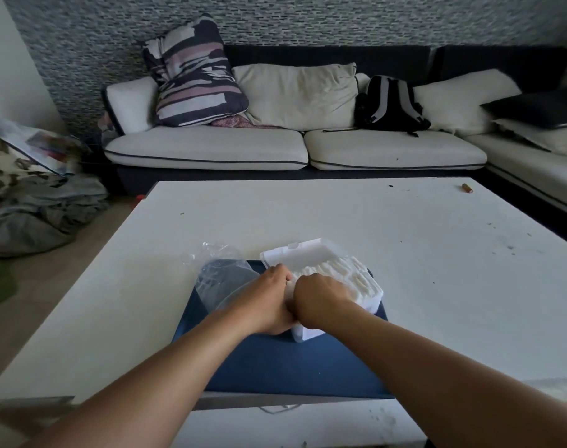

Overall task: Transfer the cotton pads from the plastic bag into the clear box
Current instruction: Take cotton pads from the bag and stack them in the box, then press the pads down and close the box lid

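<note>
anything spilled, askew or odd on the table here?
Nothing spilled. The cotton pads sit unevenly in the clear box, some standing above its rim. The plastic bag lies crumpled beside it on the blue mat. A small stray cylinder lies at the table's far right corner.
</note>
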Available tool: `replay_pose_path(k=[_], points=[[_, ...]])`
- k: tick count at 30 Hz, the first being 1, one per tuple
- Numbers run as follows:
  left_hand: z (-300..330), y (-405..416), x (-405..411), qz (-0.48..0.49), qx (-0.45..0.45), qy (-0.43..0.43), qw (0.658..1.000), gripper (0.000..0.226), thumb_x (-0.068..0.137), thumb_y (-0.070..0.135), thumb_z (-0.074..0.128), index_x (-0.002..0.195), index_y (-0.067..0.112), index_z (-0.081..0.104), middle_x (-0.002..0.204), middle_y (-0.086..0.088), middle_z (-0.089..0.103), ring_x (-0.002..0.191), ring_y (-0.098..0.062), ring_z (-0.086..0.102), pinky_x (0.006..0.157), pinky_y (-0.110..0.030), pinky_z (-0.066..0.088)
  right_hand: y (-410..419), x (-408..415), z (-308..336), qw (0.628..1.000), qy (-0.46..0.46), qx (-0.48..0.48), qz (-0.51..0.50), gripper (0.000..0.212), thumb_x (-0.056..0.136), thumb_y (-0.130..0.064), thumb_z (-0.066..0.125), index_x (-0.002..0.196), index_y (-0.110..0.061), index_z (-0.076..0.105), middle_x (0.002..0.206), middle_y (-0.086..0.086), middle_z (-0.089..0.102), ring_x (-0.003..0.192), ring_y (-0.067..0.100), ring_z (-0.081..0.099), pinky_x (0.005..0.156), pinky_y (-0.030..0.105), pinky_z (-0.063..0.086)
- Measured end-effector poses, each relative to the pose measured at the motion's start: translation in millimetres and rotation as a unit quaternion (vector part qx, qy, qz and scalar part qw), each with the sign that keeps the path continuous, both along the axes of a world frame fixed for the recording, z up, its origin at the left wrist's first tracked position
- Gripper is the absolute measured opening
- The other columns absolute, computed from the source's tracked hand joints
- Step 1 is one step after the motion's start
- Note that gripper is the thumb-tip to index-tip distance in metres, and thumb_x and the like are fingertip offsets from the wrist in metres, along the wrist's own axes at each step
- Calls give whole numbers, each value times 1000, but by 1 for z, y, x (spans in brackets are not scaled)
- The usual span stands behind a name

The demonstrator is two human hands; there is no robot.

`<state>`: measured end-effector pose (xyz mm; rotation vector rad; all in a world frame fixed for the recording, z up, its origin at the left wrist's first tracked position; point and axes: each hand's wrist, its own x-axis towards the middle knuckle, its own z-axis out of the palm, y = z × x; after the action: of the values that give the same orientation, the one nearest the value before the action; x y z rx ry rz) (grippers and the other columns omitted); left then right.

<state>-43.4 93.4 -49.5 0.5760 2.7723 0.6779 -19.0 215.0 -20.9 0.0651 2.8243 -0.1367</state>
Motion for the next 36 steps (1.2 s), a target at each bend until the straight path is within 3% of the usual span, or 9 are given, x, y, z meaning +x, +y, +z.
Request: replay_pose_path(k=[4, 8, 11, 17, 20, 22, 25, 29, 36], points=[[4, -5, -5, 2, 10, -29, 1000, 84, 72, 42, 82, 138, 16, 38, 137, 4, 43, 117, -15, 53, 100, -33, 47, 10, 1, 20, 986, -139, -72, 54, 35, 104, -21, 40, 71, -9, 43, 83, 15, 56, 60, 19, 57, 56, 27, 39], [6, -5, -3, 12, 11, -29, 999, 91, 68, 47, 79, 142, 18, 36, 144, 3, 42, 118, -15, 55, 97, -32, 48, 17, -1, 11, 993, -96, -24, 67, 29, 96, -4, 47, 68, -10, 41, 91, 20, 74, 50, 12, 50, 50, 24, 35], [1, -1, -1, 24, 9, -15, 1000, 88, 66, 55, 70, 140, 18, 38, 146, 2, 40, 117, -14, 54, 98, -33, 47, 12, -2, -2, 999, -21, -11, 25, 29, 86, 6, 56, 69, -12, 40, 72, 5, 68, 50, 13, 48, 45, 25, 35], [5, 4, 1, 30, -3, -17, 999, 77, 74, 53, 69, 137, 19, 40, 141, 5, 42, 118, -14, 53, 97, -33, 48, 33, -10, 12, 970, -140, -192, -54, 36, 97, -38, 53, 80, -6, 55, 48, 4, 65, 32, 11, 50, 52, 24, 43], [15, 5, 2, 32, -23, 43, 998, 52, 81, 36, 62, 127, 20, 45, 129, 4, 49, 106, -16, 57, 90, -39, 52, 65, -18, 26, 977, 87, -177, -85, 44, 92, -46, 56, 88, -7, 73, 70, 3, 75, 50, 14, 64, 59, 28, 57], [20, 14, 7, 28, -5, 147, 989, 53, 91, 36, 56, 139, 18, 43, 140, 3, 44, 121, -19, 53, 99, -40, 49, 85, -24, 21, 968, 228, -65, -84, 45, 96, -52, 46, 111, -18, 71, 102, 4, 74, 88, 22, 70, 82, 37, 59], [11, 38, 18, 2, 0, 154, 988, 63, 105, 40, 36, 159, 13, 20, 167, -1, 17, 153, -19, 16, 122, -35, 20, 97, -27, -10, 989, 139, -38, -21, 71, 97, -68, 16, 156, -29, 27, 165, 1, 21, 152, 27, 18, 120, 50, 25], [-25, 42, 6, -13, -141, 26, 990, 64, 108, 42, 10, 160, 12, -11, 167, -4, -22, 154, -19, -21, 126, -41, -5, 79, -26, -46, 997, 45, -56, -13, 80, 95, -69, 6, 160, -24, -3, 168, 5, -11, 154, 24, -12, 124, 49, -1], [-29, 29, -8, -61, -229, 82, 968, 66, 105, 24, 18, 157, 9, -19, 163, -9, -31, 149, -30, -33, 125, -48, -9, 40, -9, -49, 994, 30, -69, -82, 89, 94, -71, 6, 157, -12, -15, 163, 15, -24, 150, 31, -24, 122, 47, -13]])
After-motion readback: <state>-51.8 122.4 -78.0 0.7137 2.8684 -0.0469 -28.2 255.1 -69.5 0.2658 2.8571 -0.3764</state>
